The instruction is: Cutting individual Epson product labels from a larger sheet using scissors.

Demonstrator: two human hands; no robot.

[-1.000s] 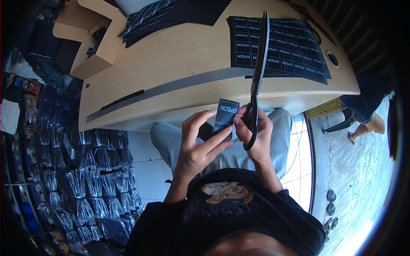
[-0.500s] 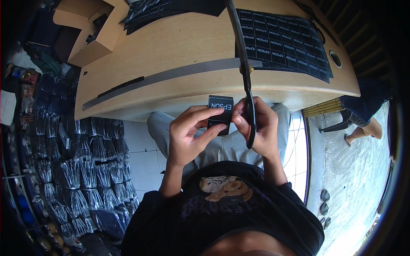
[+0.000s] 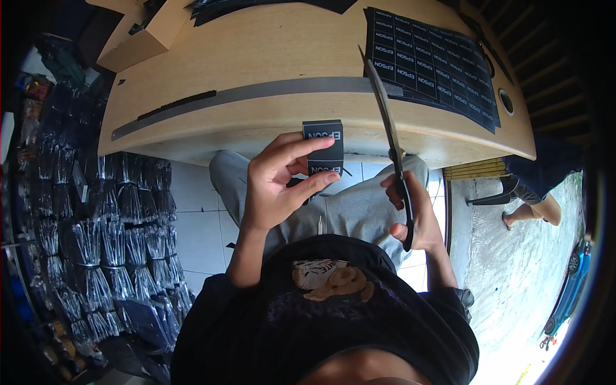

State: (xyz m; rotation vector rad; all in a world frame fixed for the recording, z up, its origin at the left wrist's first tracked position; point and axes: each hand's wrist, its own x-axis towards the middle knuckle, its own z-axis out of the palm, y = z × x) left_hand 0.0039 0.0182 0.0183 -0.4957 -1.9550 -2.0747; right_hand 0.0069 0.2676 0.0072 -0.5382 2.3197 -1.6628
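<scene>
From my end I see the black piece (image 3: 326, 154) near the middle of the frame, pinched by the left hand (image 3: 273, 183): fingers across its upper part, thumb across its lower part. The right hand (image 3: 420, 212), right of centre, is curled around the handle of the scissors (image 3: 396, 154), thumb and fingertips apart from each other; the blades point to the top of the frame, clear of the piece.

I judge the piece light, thin and flexible, perhaps a little slick, with small risk of breaking but some of creasing. I'd take it by the side edges, flat between thumb and fingertips. The scissors should feel stiff and heavier, best held by the handle loops.

For room, I have a gap between piece and scissors, with the lap (image 3: 359, 218) below. The front edge of the bench (image 3: 256, 51) curves behind the piece; I can't tell how near. The blades overlap the view of the ruler (image 3: 256, 91) and point just left of the sheet (image 3: 430, 70), upper right.
</scene>
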